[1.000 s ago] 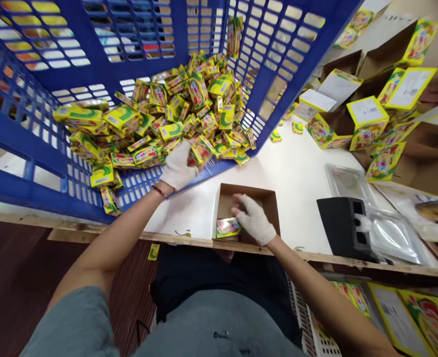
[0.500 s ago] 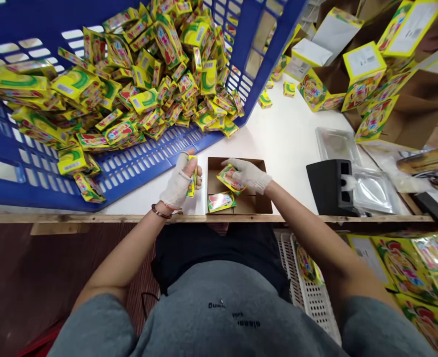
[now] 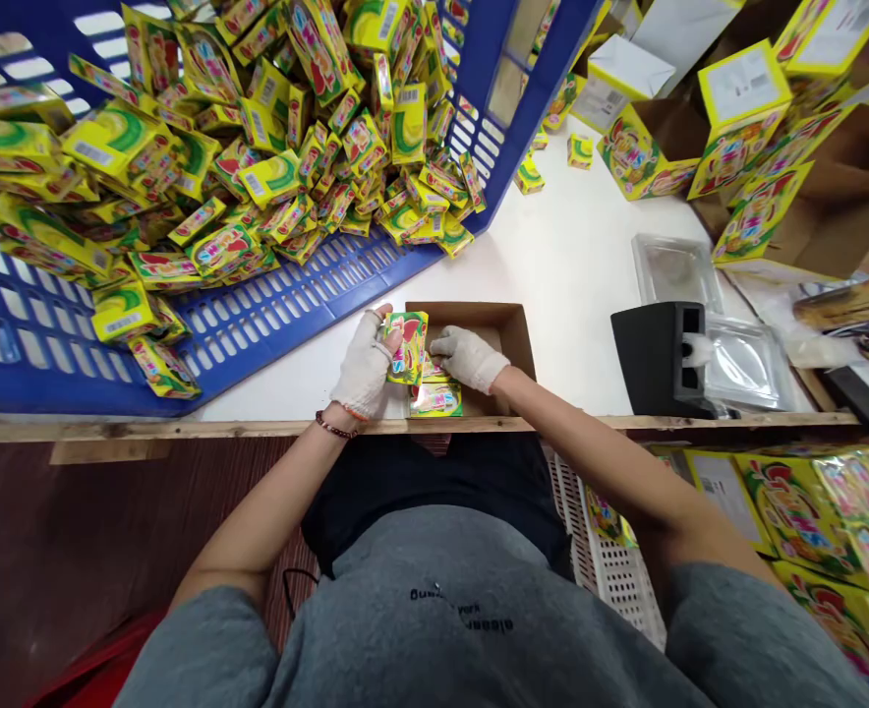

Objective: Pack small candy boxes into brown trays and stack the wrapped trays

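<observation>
There it was: the left hand (image 3: 365, 366), in a white knit glove, clamped on a yellow-green packet (image 3: 408, 346), its long axis upright in the view, pointing away from the body! The right hand (image 3: 468, 359), also gloved, lay flat just beside it, the two hands nearly together over a cardboard box (image 3: 479, 313). More packets (image 3: 434, 400) sat at the box's near wall, with open room behind them. Just beyond, a blue plastic crate (image 3: 258, 315) held a heap of packets (image 3: 243, 177), and the white table (image 3: 574, 226) spread open to the right.
</observation>
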A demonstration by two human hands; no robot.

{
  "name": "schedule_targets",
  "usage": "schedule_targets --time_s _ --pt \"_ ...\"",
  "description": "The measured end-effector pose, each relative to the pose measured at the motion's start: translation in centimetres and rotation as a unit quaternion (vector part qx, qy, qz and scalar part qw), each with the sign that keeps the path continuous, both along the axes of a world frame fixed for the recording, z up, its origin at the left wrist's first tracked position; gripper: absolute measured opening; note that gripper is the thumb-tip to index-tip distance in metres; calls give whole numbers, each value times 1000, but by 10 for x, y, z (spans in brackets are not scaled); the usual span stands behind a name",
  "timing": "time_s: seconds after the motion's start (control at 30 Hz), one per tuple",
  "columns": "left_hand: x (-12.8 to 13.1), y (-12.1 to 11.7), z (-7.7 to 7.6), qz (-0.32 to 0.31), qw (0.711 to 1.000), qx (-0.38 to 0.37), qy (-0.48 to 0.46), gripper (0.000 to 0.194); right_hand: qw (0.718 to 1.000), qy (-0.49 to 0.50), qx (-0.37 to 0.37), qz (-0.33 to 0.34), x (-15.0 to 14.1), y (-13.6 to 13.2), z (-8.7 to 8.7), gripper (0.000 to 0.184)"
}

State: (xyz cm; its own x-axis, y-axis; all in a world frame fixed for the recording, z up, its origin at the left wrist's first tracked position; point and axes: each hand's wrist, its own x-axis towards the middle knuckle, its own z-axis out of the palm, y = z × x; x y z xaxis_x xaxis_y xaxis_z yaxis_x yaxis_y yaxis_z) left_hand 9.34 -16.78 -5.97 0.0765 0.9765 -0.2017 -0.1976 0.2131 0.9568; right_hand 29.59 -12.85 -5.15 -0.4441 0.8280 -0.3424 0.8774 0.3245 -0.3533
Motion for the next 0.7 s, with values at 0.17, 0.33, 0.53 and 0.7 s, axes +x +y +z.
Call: schedule_targets --time_s 0.17,0.33,0.53,0.7 --pt "1 4 8 -7 994 82 78 59 997 67 -17 -19 4 1 -2 27" --pt "6 7 24 -19 985 145 89 61 906 389 -57 -157 17 -8 9 43" --pt "30 11 36 -97 939 252 212 66 883 425 13 -199 31 -8 34 70" --pt "46 29 34 -63 955 245 156 56 855 463 -15 -235 36 -8 30 55"
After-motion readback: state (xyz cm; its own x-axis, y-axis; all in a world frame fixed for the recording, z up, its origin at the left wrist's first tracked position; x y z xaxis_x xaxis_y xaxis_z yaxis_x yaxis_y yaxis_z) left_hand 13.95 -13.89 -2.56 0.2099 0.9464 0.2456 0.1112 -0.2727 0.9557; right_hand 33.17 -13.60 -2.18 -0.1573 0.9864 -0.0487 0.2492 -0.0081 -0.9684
